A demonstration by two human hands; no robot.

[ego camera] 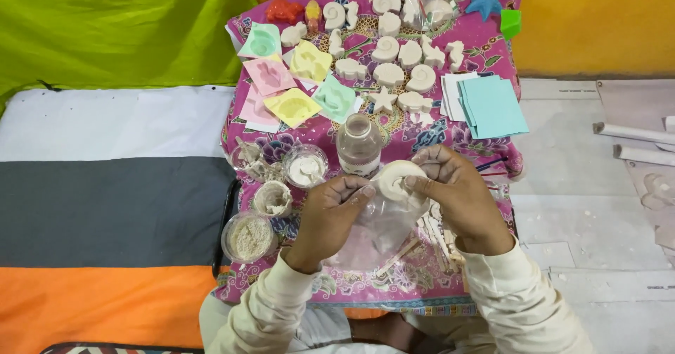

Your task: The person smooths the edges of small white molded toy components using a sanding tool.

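My right hand (458,194) pinches a round white plaster shell figure (397,178) between thumb and fingers. My left hand (330,212) grips the edge of a clear plastic bag (383,224) that hangs just under the figure. Both hands hover over a pink flowered cloth (415,139). A clear plastic bottle (358,145) stands upright just beyond my hands.
Several white plaster figures (397,59) and pastel moulds (292,80) lie on the far half of the cloth. Small cups of powder (247,238) sit at the left. Turquoise paper sheets (492,106) lie at the right, wooden sticks (439,238) under my right wrist.
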